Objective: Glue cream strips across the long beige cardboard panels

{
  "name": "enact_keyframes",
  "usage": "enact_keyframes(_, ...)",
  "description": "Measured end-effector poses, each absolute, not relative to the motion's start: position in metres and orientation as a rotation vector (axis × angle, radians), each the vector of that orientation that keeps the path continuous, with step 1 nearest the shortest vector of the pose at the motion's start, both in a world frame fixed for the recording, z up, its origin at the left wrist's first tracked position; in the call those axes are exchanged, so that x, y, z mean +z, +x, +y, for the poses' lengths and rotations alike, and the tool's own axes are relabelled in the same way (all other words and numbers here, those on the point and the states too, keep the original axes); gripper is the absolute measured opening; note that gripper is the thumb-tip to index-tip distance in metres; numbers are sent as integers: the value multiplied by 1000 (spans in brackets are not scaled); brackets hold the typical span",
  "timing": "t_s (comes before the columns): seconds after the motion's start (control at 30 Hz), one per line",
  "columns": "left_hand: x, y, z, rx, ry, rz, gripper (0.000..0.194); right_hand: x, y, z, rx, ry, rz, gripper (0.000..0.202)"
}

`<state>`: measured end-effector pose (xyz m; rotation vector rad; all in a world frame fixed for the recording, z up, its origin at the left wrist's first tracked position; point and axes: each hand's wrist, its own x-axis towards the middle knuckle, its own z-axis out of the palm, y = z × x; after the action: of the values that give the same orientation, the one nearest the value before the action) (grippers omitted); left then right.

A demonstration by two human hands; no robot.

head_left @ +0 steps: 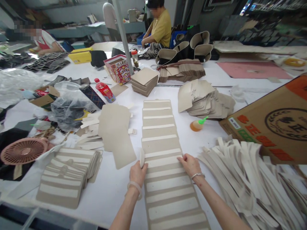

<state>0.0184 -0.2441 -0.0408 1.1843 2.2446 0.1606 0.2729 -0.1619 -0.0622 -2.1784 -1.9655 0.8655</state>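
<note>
the overlapping panels look like smooth, matt card, their strips matt too; the carton is matt cardboard, the drink bottle glossy plastic, the bag crinkled see-through plastic, the fan smooth plastic.

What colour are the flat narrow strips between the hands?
The flat narrow strips are off-white, on overlapping beige panels; best in head view.

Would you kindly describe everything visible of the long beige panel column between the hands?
The long column of beige, board-like panels lies flat on the white tabletop, apparently overlapping, with pale crosswise strips. The right hand touches its right edge; the left hand, holding a pale strip, is at its left edge.
</note>
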Motion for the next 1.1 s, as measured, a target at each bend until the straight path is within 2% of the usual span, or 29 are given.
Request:
enact_keyframes(0.2,-36,27,-244,170,1248,2276,19,-58,260,-163,757,-2031,-2099,4)
enact_keyframes(0.37,-38,32,-244,204,1308,2262,15,-59,255,-159,802,-2046,-2093,9)
enact_keyframes(0.47,-38,33,-245,219,1330,2254,21,-59,256,-157,878,-2034,-2053,7)
enact_keyframes(0.7,-40,35,-243,186,1256,2257,27,-60,255,-151,908,-2079,-2016,15)
enact_keyframes(0.9,-36,21,-245,351,1231,2135,20,-55,263,-156,1044,-2018,-1835,4)
enact_keyframes(1.1,3,18,-258,611,1263,1797,34,-18,238,-193,1165,-1753,-1599,22)
